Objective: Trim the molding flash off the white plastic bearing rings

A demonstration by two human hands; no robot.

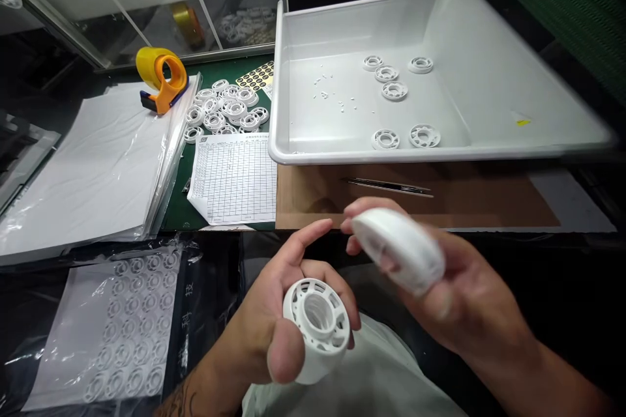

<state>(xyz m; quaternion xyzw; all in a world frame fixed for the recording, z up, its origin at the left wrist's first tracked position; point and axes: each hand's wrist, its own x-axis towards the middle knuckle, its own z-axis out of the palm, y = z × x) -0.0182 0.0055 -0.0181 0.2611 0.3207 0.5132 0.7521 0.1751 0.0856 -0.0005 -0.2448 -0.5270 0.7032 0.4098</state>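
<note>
My left hand (293,300) is wrapped around a short stack of white slotted plastic rings (337,339), its open centre facing up toward me. The index finger points away from the stack. In my right hand (454,287) a single white plastic ring (401,251) is gripped by its rim, tilted and blurred by motion. It is held above and to the right of the stack, apart from it. Beyond both hands, a pair of metal tweezers (391,186) lies on brown cardboard (313,195).
A big white tray (366,158) holds several rings and small white bits. Left of it are a heap of rings (229,107), a printed form (235,176), a sticker sheet (257,75) and a tape dispenser (166,81) on bagged sheets (98,156). Packed rings (132,326) lie lower left.
</note>
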